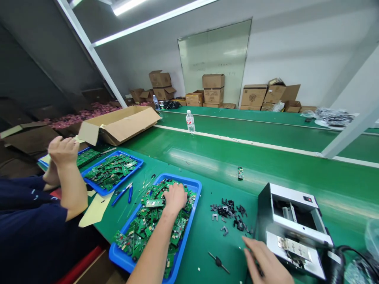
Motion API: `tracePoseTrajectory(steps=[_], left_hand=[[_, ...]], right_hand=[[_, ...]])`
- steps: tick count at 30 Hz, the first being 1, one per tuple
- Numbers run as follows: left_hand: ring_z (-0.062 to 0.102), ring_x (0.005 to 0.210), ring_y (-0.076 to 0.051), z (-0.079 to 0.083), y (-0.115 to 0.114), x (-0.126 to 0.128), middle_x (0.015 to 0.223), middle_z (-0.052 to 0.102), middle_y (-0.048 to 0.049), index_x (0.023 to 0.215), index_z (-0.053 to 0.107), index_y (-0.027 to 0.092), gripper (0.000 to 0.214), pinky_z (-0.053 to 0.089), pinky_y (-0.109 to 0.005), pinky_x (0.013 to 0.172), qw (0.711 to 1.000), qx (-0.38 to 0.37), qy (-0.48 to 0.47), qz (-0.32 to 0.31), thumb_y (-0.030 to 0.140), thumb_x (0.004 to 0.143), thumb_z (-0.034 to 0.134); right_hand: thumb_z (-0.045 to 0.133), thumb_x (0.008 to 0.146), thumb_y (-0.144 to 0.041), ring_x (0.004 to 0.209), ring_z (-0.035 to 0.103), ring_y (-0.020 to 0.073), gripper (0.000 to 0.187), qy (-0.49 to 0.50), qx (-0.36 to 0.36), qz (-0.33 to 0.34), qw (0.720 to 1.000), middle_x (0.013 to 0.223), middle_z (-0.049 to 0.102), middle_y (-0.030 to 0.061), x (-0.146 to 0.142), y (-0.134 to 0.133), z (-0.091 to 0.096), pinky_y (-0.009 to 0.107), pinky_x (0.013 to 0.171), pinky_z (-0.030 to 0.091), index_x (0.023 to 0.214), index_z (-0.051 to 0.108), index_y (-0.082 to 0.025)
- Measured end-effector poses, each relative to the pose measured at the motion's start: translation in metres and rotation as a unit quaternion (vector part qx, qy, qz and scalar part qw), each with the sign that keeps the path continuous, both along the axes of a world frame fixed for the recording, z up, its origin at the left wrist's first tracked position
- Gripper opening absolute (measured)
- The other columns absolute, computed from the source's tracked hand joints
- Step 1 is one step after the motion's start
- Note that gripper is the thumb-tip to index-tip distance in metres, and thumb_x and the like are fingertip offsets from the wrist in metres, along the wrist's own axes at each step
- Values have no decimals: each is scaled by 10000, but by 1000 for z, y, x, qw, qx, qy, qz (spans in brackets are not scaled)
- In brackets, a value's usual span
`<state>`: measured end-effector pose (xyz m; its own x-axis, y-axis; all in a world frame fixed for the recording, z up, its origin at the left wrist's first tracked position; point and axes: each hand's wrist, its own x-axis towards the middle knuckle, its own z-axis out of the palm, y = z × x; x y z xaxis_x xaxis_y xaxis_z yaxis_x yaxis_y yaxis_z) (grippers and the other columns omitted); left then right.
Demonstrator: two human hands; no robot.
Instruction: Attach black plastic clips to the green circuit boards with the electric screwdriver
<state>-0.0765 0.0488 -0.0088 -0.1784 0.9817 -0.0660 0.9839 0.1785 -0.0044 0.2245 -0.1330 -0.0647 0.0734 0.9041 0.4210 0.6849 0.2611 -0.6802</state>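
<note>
My left hand (175, 198) reaches into a blue tray (194, 184) heaped with green circuit boards (148, 223); its fingers curl down among the boards, and what they hold is hidden. My right hand (264, 262) rests low on the green table beside a grey metal machine (291, 228), fingers bent, apparently on a small dark part. A heap of small black parts (229, 213) lies between the tray and the machine. A black-handled tool (218, 262) lies near my right hand.
A co-worker in dark blue sits at left, hands (62, 152) raised over a second blue tray of boards (111, 170). Blue-handled pliers (124, 192) lie between the trays. An open cardboard box (121, 124), a water bottle (190, 121), a lone board (240, 172) and stacked boxes (213, 90) lie beyond.
</note>
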Motion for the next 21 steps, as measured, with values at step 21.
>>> tracePoseTrajectory(steps=[21], left_hand=[[611, 742, -175, -4, -18, 37, 806, 615, -21, 1008, 575, 183, 277, 465, -272, 682, 833, 21, -511, -212, 421, 955, 445]], right_hand=[[397, 980, -450, 714, 679, 199, 416, 164, -180, 106, 964, 866, 709, 91, -49, 43, -6, 307, 672, 565, 1111, 725, -231]])
